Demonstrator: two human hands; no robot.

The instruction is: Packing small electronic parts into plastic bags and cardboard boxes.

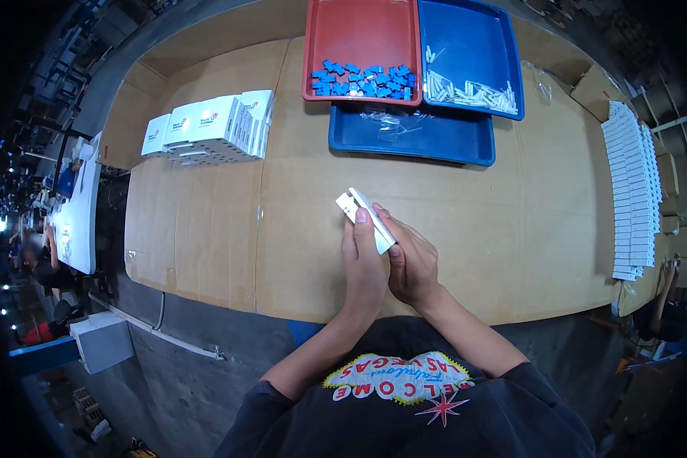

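Observation:
Between both my hands, above the near middle of the cardboard-covered table, is a small white box (372, 229), tilted, with a narrow side showing small dark marks. My left hand (364, 263) is closed round its left side, the thumb lying along it. My right hand (414, 263) grips the right side, with fingers behind the box and the thumb near its lower corner. Part of the box is hidden by my fingers.
A red tray (362, 38) of small blue plastic pieces and a blue tray (469, 46) of clear slim pieces stand at the back. Before them is another blue tray (412, 145). White boxes are stacked at left (214, 126) and right (631, 191). People sit at both sides.

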